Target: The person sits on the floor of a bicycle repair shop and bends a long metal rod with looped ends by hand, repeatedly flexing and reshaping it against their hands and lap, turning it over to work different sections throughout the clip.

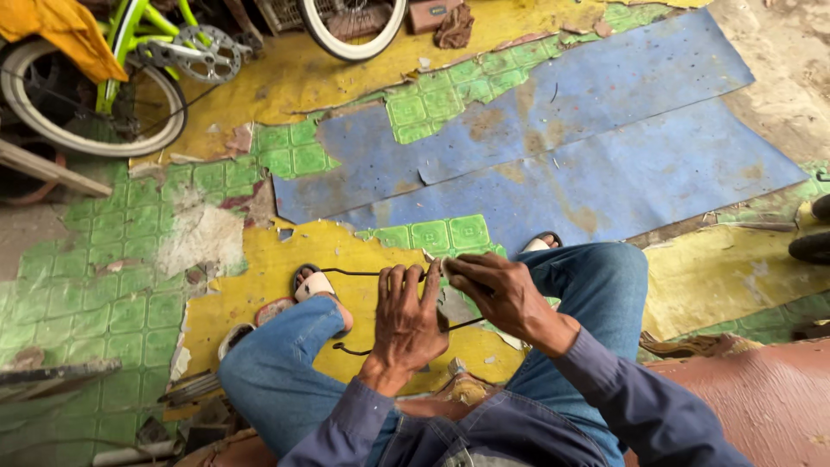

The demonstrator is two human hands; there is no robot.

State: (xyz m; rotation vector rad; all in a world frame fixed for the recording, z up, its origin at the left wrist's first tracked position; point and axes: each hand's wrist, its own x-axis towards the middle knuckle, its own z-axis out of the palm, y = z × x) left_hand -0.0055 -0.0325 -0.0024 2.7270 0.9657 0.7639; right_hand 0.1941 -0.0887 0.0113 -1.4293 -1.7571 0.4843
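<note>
I sit with both knees in blue jeans over a torn vinyl floor. My left hand (408,316) and my right hand (493,292) meet in front of me between my knees. Both pinch a thin black cable (354,273) that runs left from my fingertips toward my sandalled foot (313,285) and loops back beneath my left wrist. My right fingertips grip the cable's end at my left index finger. Part of the cable is hidden under my hands.
A green bicycle (147,39) with a white-walled rear wheel (52,121) and chainring stands at the top left, another wheel (350,30) at the top centre. Blue sheet flooring (588,147) lies ahead. A reddish seat edge (761,398) is at the lower right.
</note>
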